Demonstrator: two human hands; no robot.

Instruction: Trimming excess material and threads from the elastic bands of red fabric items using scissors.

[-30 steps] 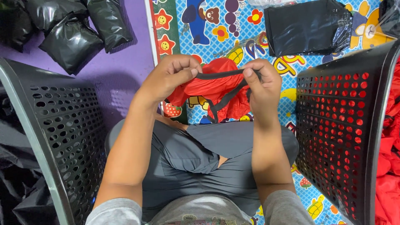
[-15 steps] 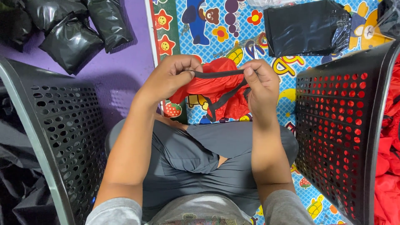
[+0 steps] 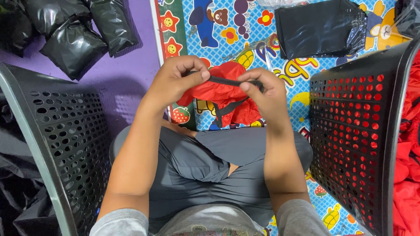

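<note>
While the person sits cross-legged between two black perforated baskets, both hands stretch a strap over a red bag.

The right basket (image 3: 350, 144) holds red fabric, the left basket (image 3: 57, 144) dark material; a colourful play mat (image 3: 245, 26) lies ahead, bearing a flat black plastic bag (image 3: 319, 28). The red bag (image 3: 223, 94) hangs just under the hands. Its black strap (image 3: 227, 81) runs left to right between them, the left hand (image 3: 177, 83) and right hand (image 3: 267, 94) each with its grip pinched closed on one end. Nothing blocks them.

A colourful play mat (image 3: 227, 26) carries a flat black bag (image 3: 319, 28).
</note>
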